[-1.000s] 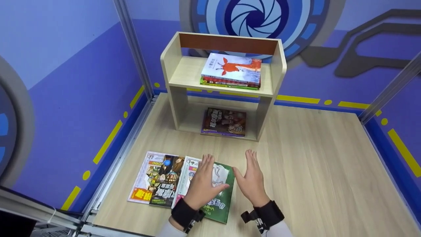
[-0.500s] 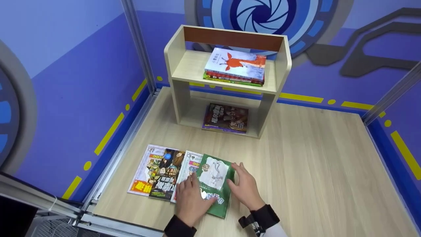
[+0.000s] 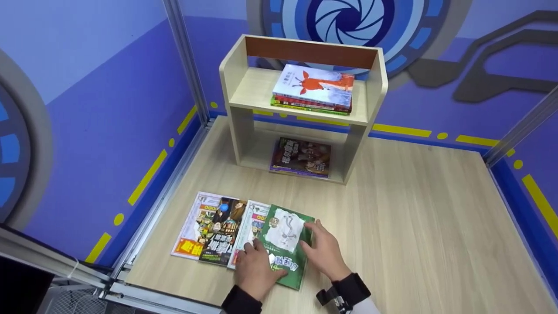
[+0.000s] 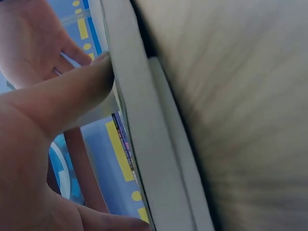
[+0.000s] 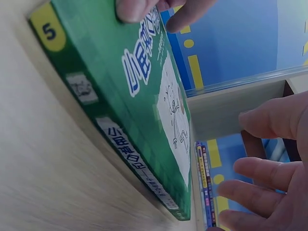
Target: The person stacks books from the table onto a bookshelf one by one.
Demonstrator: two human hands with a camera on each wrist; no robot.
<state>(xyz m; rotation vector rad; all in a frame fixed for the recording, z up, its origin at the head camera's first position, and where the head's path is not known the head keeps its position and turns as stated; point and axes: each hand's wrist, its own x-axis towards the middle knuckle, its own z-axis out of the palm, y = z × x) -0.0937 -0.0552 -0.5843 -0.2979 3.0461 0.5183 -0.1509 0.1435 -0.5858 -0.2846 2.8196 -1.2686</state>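
Note:
A green paperback book (image 3: 290,253) with a white drawing on its cover lies at the right end of a row of overlapping books. My left hand (image 3: 255,268) rests on its lower left part, fingers relaxed and the thumb on the cover. My right hand (image 3: 326,250) is at the book's right edge. In the right wrist view, its loosely spread fingers (image 5: 260,168) stand apart from the green book (image 5: 130,96), whose spine faces the camera. Under the green one lies a white-bordered book (image 3: 249,229). Farther left are a dark comic book (image 3: 222,235) and another white-bordered book (image 3: 187,237).
A two-tier wooden shelf (image 3: 237,87) stands behind the books. On its upper tier is a stack topped by a giraffe-cover book (image 3: 314,85); dark-covered books (image 3: 301,157) lie on the lower tier. A metal frame rail (image 3: 161,187) edges the table (image 3: 418,226) on the left.
Both hands have come down onto or beside the green book, the left one moving toward its lower left. The head view has shifted slightly. The books stay where they were.

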